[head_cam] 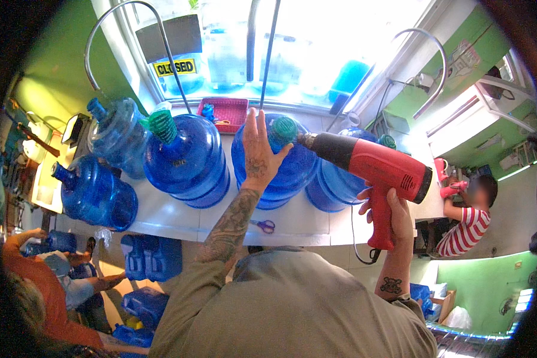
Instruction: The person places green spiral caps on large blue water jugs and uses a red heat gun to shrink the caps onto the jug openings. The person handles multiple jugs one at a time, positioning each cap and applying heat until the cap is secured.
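Observation:
My right hand (397, 215) grips the handle of a red and black heat gun (385, 165). Its metal nozzle points left at the green-covered neck cap (284, 129) of a blue water jug (291, 168). On the other side of that neck, my left hand (258, 154) is raised with thumb apart and holds nothing; whether it touches the cap is unclear. Another blue jug (185, 156) stands to the left, with a loose-looking green printed sleeve (162, 127) on its neck. Partly behind the heat gun is a third jug (333, 185), with a green cap (386, 142) near it.
Two uncapped jugs, one clear blue (118, 138) and one darker (98, 192), occupy the left end of the white counter (170, 223). Scissors (265, 226) lie near its front edge. A red basket (228, 109) sits by the window. People are at left (56, 286) and right (467, 219).

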Demonstrator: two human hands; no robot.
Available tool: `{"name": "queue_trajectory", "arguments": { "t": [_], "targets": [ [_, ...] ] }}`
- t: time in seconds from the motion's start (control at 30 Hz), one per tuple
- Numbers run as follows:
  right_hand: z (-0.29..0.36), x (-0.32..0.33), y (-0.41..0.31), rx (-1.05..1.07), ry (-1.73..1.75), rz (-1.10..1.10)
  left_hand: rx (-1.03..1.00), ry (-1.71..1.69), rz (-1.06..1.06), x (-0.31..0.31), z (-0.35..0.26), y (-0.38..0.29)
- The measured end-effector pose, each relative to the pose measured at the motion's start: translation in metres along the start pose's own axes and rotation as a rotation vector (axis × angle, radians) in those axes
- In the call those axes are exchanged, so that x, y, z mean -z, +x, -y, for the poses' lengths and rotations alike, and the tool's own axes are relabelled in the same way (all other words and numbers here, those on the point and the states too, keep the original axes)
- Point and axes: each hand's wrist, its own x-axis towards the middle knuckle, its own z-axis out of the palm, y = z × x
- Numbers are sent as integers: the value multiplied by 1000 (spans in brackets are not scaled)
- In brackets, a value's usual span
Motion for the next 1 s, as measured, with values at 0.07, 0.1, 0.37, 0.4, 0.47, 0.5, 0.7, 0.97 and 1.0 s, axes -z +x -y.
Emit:
{"name": "queue_trajectory", "arguments": {
  "t": [0.07, 0.1, 0.37, 0.4, 0.47, 0.5, 0.7, 0.97, 1.0],
  "targets": [
    [-2, 2, -1, -10, -1, -2, -2, -111, 28, 0, 1, -7],
    [-3, 3, -1, -19, -1, -3, 17, -208, 37, 0, 2, -10],
    [-22, 8, 3, -72, -9, 3, 275, -763, -33, -2, 1, -29],
    [-24, 8, 3, -81, -6, 16, 302, -772, -88, -7, -4, -27],
    [-28, 11, 1, -79, -4, 21, 311, -600, -186, -23, -12, -17],
    [-29, 12, -1, -69, -5, 15, 293, -419, -226, -35, -18, -7],
    [-34, 22, -3, -65, 31, -12, 590, -954, 558, -30, 26, 70],
    [-37, 35, -5, -4, 1, -42, 395, -353, -377, -48, -41, 21],
    [-36, 37, -6, -9, -3, -44, 472, -551, -92, -48, -29, 31]
  ]
}}
